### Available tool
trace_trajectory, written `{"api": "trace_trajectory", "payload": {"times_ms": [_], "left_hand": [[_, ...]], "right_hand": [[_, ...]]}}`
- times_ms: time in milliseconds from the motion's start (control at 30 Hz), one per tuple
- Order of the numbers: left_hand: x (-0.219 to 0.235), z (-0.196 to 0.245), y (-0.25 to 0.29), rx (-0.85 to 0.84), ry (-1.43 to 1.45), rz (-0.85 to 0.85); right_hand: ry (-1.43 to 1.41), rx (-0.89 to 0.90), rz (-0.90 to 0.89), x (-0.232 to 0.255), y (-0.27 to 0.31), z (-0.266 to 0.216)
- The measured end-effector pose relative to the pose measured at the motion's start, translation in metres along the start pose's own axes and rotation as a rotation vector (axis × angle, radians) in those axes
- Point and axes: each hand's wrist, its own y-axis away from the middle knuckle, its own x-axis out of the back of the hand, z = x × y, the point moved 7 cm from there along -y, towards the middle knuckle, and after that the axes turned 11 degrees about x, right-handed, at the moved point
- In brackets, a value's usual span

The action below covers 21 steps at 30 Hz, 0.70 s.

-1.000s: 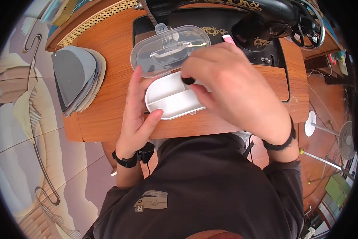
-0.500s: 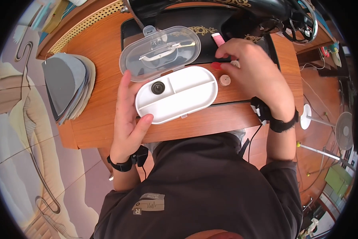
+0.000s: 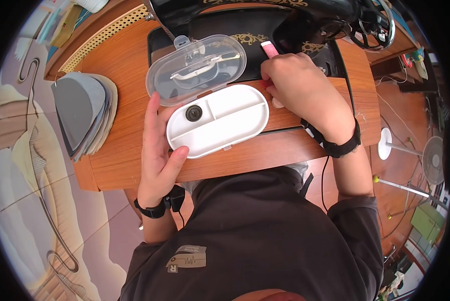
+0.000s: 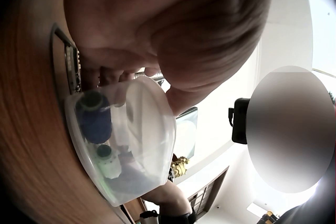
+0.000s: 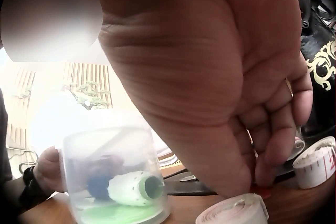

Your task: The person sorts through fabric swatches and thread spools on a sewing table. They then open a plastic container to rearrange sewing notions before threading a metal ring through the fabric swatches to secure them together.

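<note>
My left hand [image 3: 157,145] holds the left end of a white divided tray box [image 3: 225,131], thumb at the near rim and fingers behind. A black bobbin-like round [image 3: 193,113] lies in its upper left compartment. The clear lid [image 3: 159,75] is folded back behind it. Through the box's clear side show a blue thread spool [image 4: 94,121] and a pale green spool [image 5: 126,187]. Right of the box, my right hand [image 3: 302,83] has thumb and fingers together at a small red piece [image 5: 260,191] on the table; its shape is mostly hidden. Beside them lies a rolled tape [image 5: 233,212].
A black sewing machine [image 3: 330,20] stands at the back on its dark plate. Behind my right hand lies a pink stick with a white end [image 3: 269,48]. A second roll with ruler marks [image 5: 315,166] sits nearby. Fabric swatches [image 3: 82,113] hang together at the left.
My right hand has let the black round go in the upper left compartment and moved right to the small red piece. My left hand keeps its place at the box.
</note>
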Motion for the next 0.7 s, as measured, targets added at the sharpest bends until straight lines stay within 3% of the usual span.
{"api": "trace_trajectory", "payload": {"times_ms": [100, 200, 300, 400, 500, 700], "left_hand": [[-0.001, 0.001, 0.0, -0.001, 0.006, -0.001], [-0.001, 0.001, 0.0, -0.002, -0.001, 0.002], [0.001, 0.0, 0.001, -0.004, -0.016, 0.007], [0.0, 0.0, 0.0, -0.005, -0.024, 0.01], [0.0, 0.0, 0.0, -0.002, -0.018, 0.013], [0.0, -0.002, 0.0, 0.006, 0.002, 0.032]], "right_hand": [[0.044, 0.013, 0.04, 0.003, 0.0, -0.003], [-0.089, -0.101, -0.089, -0.003, 0.001, 0.008], [-0.215, -0.115, 0.029, 0.002, 0.006, 0.013], [-0.494, -0.199, 0.036, 0.011, 0.011, 0.016], [-0.811, -0.188, 0.06, 0.026, 0.015, 0.015], [-1.182, -0.137, 0.147, 0.025, 0.021, 0.017]]}}
